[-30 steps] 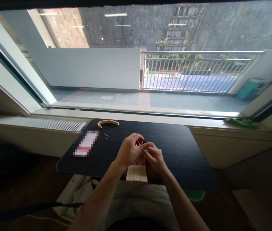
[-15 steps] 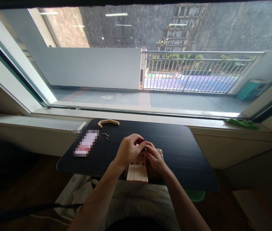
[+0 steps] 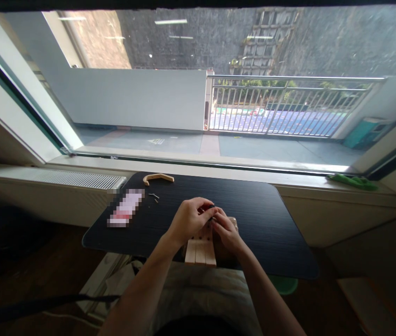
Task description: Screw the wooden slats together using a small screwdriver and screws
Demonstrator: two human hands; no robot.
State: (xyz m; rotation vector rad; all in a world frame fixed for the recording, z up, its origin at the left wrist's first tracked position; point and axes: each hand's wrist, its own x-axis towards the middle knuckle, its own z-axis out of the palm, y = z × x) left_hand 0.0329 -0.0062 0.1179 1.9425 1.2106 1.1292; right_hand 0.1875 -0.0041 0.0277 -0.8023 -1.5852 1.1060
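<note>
My left hand (image 3: 187, 218) and my right hand (image 3: 226, 232) meet above a small wooden slatted piece (image 3: 200, 249) at the near edge of the black table (image 3: 271, 224). Both hands have their fingers pinched together around a small dark and red object (image 3: 210, 212) between them, too small to name. The wooden piece stands under my hands, its pale slats showing below my wrists.
A curved wooden part (image 3: 158, 178) lies at the table's far left edge. Small metal screws (image 3: 154, 196) lie near it, beside a blurred pink and white packet (image 3: 125, 207). A radiator grille (image 3: 79, 178) and a window sill run behind; a green cloth (image 3: 352, 180) sits at right.
Both hands stay together over the wooden piece, with only small finger shifts around the small object.
</note>
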